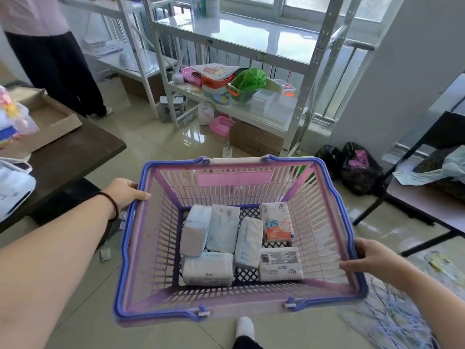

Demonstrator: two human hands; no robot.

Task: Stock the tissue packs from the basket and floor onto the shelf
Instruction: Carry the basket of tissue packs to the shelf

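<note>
Pink slatted plastic forms the basket (151,248), a tapering rectangular tub with a purple rim, purple handles folded flat along the edges and a dark lattice floor. It fills the centre and lower part of the frame, held up off the tiled floor (156,139). The left hand (125,191) wraps the rim at the basket's upper left corner, thumb lying over the top edge; its grip is closed on the rim. The right hand (372,260) takes the rim at the lower right, fingers curled over the edge and closed on it.

Six tissue packs (224,231) lie on the basket bottom, soft rectangular bricks in crinkled film: three pale blue-white ones side by side, a white one (207,269) across the near left, a white one with a barcode label (280,264) at the near right, and one printed with orange and blue shapes (276,221) at the far right. They sit close together, several touching, with bare lattice along the far edge.

Beyond, in the upper centre, stands a white metal shelf (251,34) with perforated uprights; its glossy upper board is mostly bare, while the lower board holds coloured boxes. Open floor lies between basket and shelf, with a dark table (75,152) at the left.
</note>
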